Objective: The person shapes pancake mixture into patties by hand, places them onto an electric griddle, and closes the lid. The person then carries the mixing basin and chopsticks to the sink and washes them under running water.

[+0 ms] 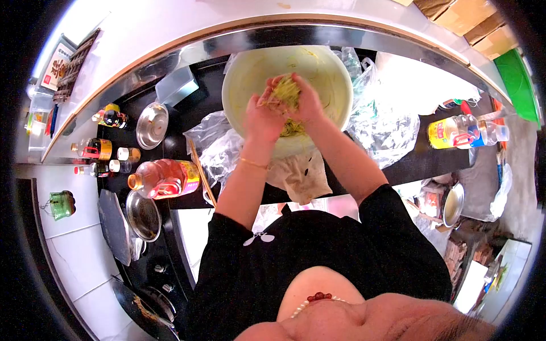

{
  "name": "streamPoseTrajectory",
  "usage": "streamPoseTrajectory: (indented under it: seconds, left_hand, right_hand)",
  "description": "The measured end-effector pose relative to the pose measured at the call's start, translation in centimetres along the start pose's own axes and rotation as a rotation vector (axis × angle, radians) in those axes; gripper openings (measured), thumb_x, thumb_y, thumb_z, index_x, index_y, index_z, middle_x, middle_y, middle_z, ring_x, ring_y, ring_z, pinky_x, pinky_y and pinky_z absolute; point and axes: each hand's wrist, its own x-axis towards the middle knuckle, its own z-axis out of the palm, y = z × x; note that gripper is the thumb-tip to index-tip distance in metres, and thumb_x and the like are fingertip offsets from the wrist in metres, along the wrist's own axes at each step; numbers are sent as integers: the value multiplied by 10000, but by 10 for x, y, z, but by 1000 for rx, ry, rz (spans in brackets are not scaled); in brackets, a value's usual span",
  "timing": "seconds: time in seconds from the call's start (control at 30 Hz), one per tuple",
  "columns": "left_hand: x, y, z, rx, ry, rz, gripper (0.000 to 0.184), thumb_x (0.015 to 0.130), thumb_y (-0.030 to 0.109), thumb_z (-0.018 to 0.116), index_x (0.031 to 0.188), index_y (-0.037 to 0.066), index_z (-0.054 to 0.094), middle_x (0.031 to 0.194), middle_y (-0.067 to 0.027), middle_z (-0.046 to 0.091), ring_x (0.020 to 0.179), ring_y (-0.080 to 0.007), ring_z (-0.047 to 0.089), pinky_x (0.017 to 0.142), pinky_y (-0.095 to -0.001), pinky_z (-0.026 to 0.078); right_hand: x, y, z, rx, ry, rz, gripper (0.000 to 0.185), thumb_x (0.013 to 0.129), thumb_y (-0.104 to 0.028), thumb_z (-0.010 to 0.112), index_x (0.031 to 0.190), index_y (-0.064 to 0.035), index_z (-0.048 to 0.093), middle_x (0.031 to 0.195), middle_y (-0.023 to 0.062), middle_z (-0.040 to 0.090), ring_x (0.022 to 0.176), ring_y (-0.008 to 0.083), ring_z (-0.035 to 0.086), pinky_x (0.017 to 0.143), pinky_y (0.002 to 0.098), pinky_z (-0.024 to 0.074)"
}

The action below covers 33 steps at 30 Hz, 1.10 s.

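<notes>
My left hand (265, 116) and my right hand (308, 101) are cupped together over a large white basin (236, 85). Between them is a clump of yellow-green shredded vegetable (286, 92), slightly blurred; its exact kind cannot be made out. More shreds (293, 128) lie in the basin below my hands, and thin bits cling to its inner wall. A stained pale cloth (301, 176) hangs at the basin's near side. Crumpled clear plastic bags (219, 148) lie left of the basin, with more plastic (387, 128) on its right.
On the dark counter at left stand a large oil bottle (170, 178), several sauce bottles, a steel bowl (152, 125) and a grey plastic container (177, 85). Chopsticks (200, 170) lie near my left forearm. A yellow-labelled bottle (452, 132) is at right. A wok (142, 307) sits lower left.
</notes>
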Motion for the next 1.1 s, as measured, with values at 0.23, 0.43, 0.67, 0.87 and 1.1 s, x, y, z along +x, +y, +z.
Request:
streamPoseTrajectory:
  seconds: [0.23, 0.43, 0.67, 0.87, 1.1]
  left_hand:
    - [11, -13, -2, -40, 43, 23, 279, 903, 288, 342, 1048, 109, 500, 1014, -50, 542, 968, -189, 520, 841, -337, 433]
    - [21, -16, -18, -123, -147, 64, 361, 912, 341, 327, 1150, 98, 448, 1133, -75, 496, 1029, -216, 485, 884, -352, 401]
    - [-2, -17, -16, -63, -26, -49, 459, 894, 451, 302, 1223, 166, 448, 1189, -33, 507, 1082, -224, 476, 935, -397, 379]
    - [-15, -14, 22, -205, 20, 59, 406, 908, 344, 303, 1162, 74, 469, 1146, -120, 508, 1072, -265, 464, 936, -421, 355]
    - [6, -8, 9, -288, -101, 47, 426, 908, 369, 293, 1139, 62, 476, 1115, -113, 512, 1043, -263, 475, 919, -433, 363]
  right_hand:
    - [-12, -24, 15, -705, -48, -406, 302, 813, -114, 458, 1093, -43, 547, 1174, 187, 498, 1130, 323, 438, 957, 367, 329]
    - [-17, -28, 15, -760, -224, -492, 372, 823, -155, 437, 1177, -58, 494, 1237, 189, 440, 1171, 337, 391, 988, 390, 292]
    - [-19, -36, 13, -857, -264, -439, 496, 873, -291, 317, 1300, -42, 350, 1345, 193, 317, 1266, 335, 266, 1041, 414, 193]
    - [-20, -36, 10, -880, -286, -487, 534, 850, -250, 392, 1338, -73, 270, 1355, 199, 289, 1254, 365, 270, 1040, 469, 179]
    - [-16, -82, 13, 636, 21, 263, 510, 916, -365, 318, 1345, -94, 264, 1348, 115, 345, 1216, 280, 358, 1025, 398, 250]
